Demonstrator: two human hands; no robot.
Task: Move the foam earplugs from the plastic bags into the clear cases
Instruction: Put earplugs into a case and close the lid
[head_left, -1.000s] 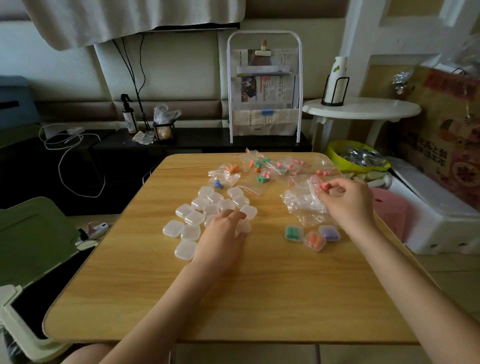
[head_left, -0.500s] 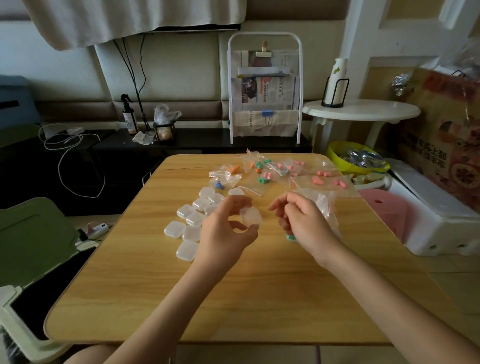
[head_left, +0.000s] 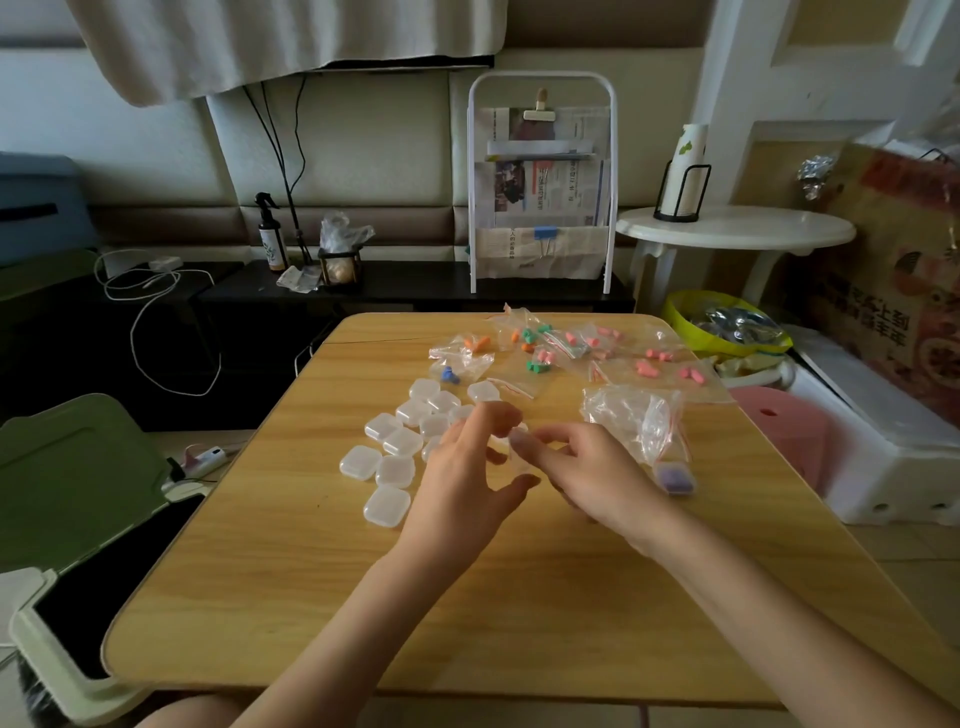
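My left hand (head_left: 470, 483) and my right hand (head_left: 589, 470) meet over the middle of the wooden table (head_left: 311, 597), both pinching one small clear case (head_left: 517, 447) held above the surface. The case is blurred, so I cannot tell whether its lid is up. Several shut clear cases (head_left: 400, 441) lie in a cluster left of my hands. Small plastic bags with orange, green, blue and pink earplugs (head_left: 566, 345) are spread along the far edge. A crumpled bag pile (head_left: 631, 415) lies right of my right hand, with a filled purple case (head_left: 675, 478) below it.
A green-lidded bin (head_left: 67, 483) stands at the left of the table. A pink stool (head_left: 789, 431), a white foam box (head_left: 883, 447) and a yellow bowl (head_left: 722, 325) stand to the right. A white magazine rack (head_left: 540, 182) stands behind the table.
My left hand picked a clear case out of the cluster and lifted it. My right hand left the bags at the right and came in to grip the same case.
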